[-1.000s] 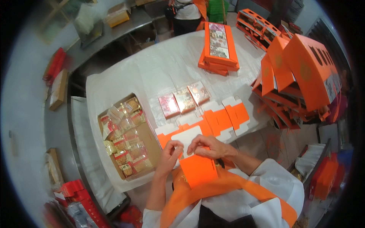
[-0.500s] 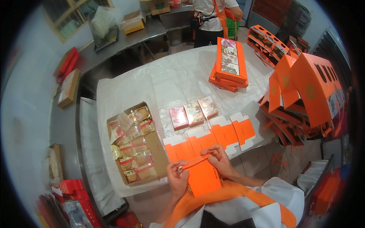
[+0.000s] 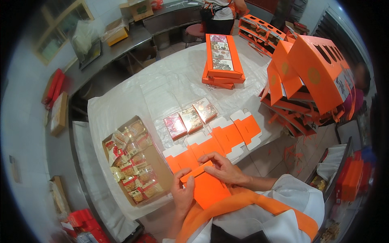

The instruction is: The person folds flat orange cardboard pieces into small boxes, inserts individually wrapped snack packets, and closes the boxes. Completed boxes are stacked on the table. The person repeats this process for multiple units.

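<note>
An orange folding carton (image 3: 211,191) is held close to my body, its narrow flap bent over along the top edge. My left hand (image 3: 183,192) pinches the flap's left corner between thumb and fingers. On the other side, my right hand (image 3: 223,169) grips the right end, thumb pressed on the front. Just beyond, several flat orange cartons with white tabs (image 3: 203,149) lie overlapping in a row. Behind them sit three small printed boxes (image 3: 190,118). To the left, a shallow cardboard box (image 3: 164,176) contains several wrapped round pastries (image 3: 139,170).
A long orange box with printed small boxes inside (image 3: 225,58) rests on another at the far side of the plastic-covered table (image 3: 121,101). Orange carry boxes (image 3: 300,77) are stacked at the right. A metal counter (image 3: 135,38) runs behind, and another person (image 3: 221,18) stands beyond the table.
The carton's top flap is folded further down, and my fingers have drawn closer together along it. The whole view has shifted, so the table's contents appear further left.
</note>
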A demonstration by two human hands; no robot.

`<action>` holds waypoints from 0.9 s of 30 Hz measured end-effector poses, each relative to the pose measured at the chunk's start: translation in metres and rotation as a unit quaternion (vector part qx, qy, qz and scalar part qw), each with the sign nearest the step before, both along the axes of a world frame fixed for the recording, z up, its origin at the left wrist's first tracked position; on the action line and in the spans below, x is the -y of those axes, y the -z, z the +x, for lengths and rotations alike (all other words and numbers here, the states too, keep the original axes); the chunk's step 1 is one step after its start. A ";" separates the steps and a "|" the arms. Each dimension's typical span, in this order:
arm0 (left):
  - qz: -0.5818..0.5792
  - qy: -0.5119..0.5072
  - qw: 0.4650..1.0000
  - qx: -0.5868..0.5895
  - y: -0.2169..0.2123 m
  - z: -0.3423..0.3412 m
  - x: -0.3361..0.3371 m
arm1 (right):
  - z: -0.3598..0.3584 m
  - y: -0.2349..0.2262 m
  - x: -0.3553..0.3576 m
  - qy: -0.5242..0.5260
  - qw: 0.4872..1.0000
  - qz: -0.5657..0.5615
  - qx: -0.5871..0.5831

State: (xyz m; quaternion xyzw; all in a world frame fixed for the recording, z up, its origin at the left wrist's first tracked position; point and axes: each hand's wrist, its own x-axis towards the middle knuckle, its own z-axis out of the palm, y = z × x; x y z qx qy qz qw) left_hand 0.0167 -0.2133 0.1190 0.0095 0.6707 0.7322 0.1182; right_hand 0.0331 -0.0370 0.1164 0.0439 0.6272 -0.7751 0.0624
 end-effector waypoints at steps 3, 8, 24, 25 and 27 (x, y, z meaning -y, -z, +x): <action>-0.015 -0.005 1.000 -0.002 0.004 0.000 -0.001 | -0.002 0.006 0.002 0.014 0.998 0.024 -0.052; -0.051 0.035 0.998 -0.007 0.012 -0.004 0.001 | -0.002 0.010 0.001 -0.004 1.000 0.025 -0.008; 0.016 0.013 1.000 0.016 0.012 0.000 -0.005 | -0.003 0.012 0.000 -0.024 0.998 -0.026 0.058; 0.015 0.009 1.000 0.016 0.012 0.001 -0.006 | -0.003 0.012 0.000 -0.023 0.998 -0.035 0.056; 0.014 0.003 1.000 0.010 0.012 0.002 -0.006 | -0.002 0.012 -0.001 -0.019 0.997 -0.052 0.053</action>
